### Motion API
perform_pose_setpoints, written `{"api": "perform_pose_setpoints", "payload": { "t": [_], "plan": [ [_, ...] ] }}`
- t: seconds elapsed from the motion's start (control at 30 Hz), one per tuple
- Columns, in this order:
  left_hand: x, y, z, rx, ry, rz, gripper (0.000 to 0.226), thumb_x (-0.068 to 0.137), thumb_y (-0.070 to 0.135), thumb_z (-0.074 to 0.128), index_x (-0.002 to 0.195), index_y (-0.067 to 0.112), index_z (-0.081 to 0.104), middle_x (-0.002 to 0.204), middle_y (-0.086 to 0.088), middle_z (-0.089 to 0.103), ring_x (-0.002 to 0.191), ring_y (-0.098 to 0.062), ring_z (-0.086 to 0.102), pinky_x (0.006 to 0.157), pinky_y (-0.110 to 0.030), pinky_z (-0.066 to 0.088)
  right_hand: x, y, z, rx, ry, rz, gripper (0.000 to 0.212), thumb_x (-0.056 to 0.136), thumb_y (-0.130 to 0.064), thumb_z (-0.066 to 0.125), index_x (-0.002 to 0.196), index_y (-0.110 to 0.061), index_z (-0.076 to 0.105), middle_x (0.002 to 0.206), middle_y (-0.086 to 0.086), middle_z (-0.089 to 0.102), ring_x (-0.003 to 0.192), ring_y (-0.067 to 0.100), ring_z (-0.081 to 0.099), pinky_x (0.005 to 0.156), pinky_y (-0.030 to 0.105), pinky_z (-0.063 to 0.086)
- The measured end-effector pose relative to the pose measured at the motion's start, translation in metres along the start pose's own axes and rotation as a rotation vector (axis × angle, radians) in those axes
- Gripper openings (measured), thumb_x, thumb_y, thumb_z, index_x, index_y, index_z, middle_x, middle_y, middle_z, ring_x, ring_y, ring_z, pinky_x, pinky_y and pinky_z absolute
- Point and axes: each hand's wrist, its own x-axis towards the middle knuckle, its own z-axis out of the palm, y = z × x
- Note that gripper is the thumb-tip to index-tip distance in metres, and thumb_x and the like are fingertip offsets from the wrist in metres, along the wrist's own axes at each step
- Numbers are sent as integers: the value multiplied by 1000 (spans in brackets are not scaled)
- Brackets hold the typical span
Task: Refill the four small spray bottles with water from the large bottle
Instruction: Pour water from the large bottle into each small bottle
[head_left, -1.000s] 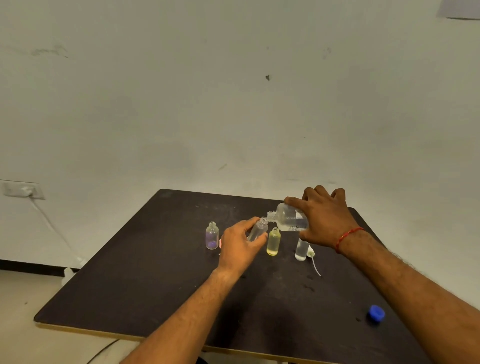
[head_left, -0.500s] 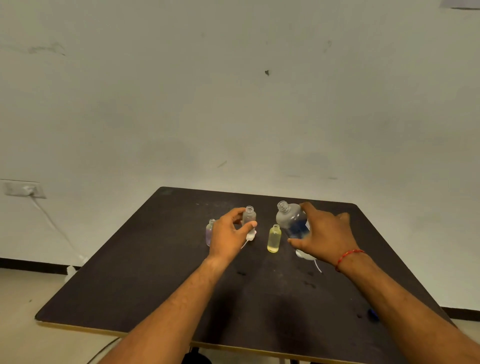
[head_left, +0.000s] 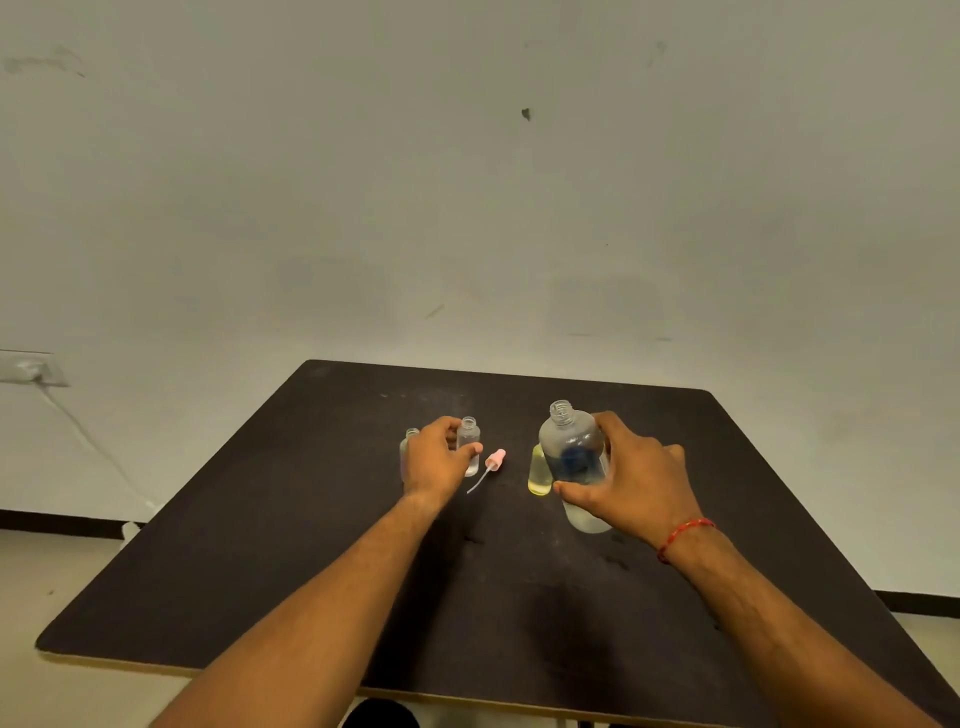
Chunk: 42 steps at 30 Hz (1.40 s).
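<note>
1. Hands first: they work well apart. The left hand (head_left: 439, 460) is curled round a clear bottle (head_left: 470, 447), with the thumb on the near side and the fingers behind.
2. This clear bottle stands upright with its neck open, toward 11 o'clock from the middle of the table (head_left: 291, 545).
3. Over at 1 o'clock, the right hand (head_left: 636, 480) grips the large bottle (head_left: 571, 447) from its 3 o'clock side. The thumb wraps low across the front, and a red thread (head_left: 685, 535) circles the wrist.
4. That large bottle is upright and uncapped, and a blue patch shows through its clear wall.
5. Below the thumb I see a pale, clear shape. I cannot tell whether it is the large bottle's base or another small bottle.
6. A yellow bottle (head_left: 537, 475) stands just beside the large one at its 9 o'clock, partly hidden by it.
7. A pink pump (head_left: 494, 461) lies on the table between the hands, at 3 o'clock of the clear bottle. Its thin tube trails toward 7 o'clock.
8. A purplish bottle (head_left: 412, 436) peeks out at 9 o'clock of the left hand, mostly hidden behind it.
9. Far off at 9 o'clock, a socket (head_left: 31, 366) sits on the wall with a cable hanging from it.
</note>
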Motion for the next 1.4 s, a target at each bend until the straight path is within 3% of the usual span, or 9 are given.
{"api": "perform_pose_setpoints", "payload": {
  "t": [0.37, 0.5, 0.6, 0.73, 0.8, 0.9, 1.03, 1.13, 1.4],
  "plan": [
    [4, -22, 12, 5, -46, -51, 40, 82, 20, 82, 120, 18, 67, 107, 2, 73, 96, -9, 68, 86, -23, 55, 2, -3, 6, 54, 18, 13, 75, 67, -70, 70, 127, -35, 40, 121, -9, 64, 103, 15, 62, 91, 38, 35],
    [2, -23, 11, -22, -82, -53, 54, 82, 18, 82, 133, 14, 62, 121, -3, 71, 106, -14, 68, 97, -33, 55, 4, -7, 8, 63, 18, 10, 75, 66, -70, 70, 126, -35, 41, 120, -10, 65, 102, 14, 63, 92, 39, 35],
    [-6, -22, 8, -26, -78, -17, 64, 82, 18, 82, 140, 15, 56, 130, -3, 67, 117, -15, 64, 100, -29, 53, 4, -11, 8, 68, 22, -4, 74, 67, -70, 70, 126, -35, 41, 119, -10, 65, 101, 14, 63, 93, 40, 36],
    [-23, -26, -5, -16, 112, 116, 40, 85, 27, 79, 122, 22, 65, 109, 6, 70, 94, -2, 65, 79, -12, 52, 6, -17, 7, 55, 11, -10, 76, 67, -71, 69, 128, -34, 41, 121, -9, 64, 103, 15, 63, 94, 41, 37],
    [-29, -33, -16, -13, 215, 169, 29, 84, 25, 80, 108, 28, 62, 98, 15, 62, 85, -1, 60, 70, -10, 50, 6, -20, 7, 56, 7, -15, 77, 68, -70, 69, 128, -33, 41, 122, -8, 64, 104, 16, 63, 95, 40, 37],
    [-28, -45, -32, 17, 300, 122, 38, 82, 28, 81, 103, 32, 50, 102, 15, 50, 90, -8, 54, 66, -13, 44, 6, -27, 7, 59, 2, -26, 76, 68, -70, 70, 128, -33, 41, 123, -8, 64, 104, 16, 63, 94, 39, 36],
    [-14, -56, -37, 169, 231, -17, 62, 81, 41, 80, 129, 22, 46, 128, 2, 49, 114, -14, 46, 83, -26, 45, 6, -35, 8, 63, 1, -30, 76, 69, -68, 70, 130, -32, 41, 125, -7, 63, 106, 17, 62, 98, 40, 36],
    [-1, -57, -34, 174, 120, -48, 61, 84, 41, 77, 135, 22, 50, 137, 1, 50, 125, -18, 45, 93, -31, 45, 6, -39, 8, 54, -6, -38, 75, 70, -68, 69, 130, -32, 41, 125, -8, 63, 107, 15, 62, 98, 40, 36],
    [6, -52, -39, 59, 123, -12, 46, 87, 30, 76, 129, 20, 60, 123, 0, 63, 112, -17, 61, 97, -36, 54, 10, -42, 6, 24, -6, -68, 75, 71, -66, 69, 133, -33, 40, 124, -9, 63, 105, 14, 61, 96, 38, 37]
  ]
}}
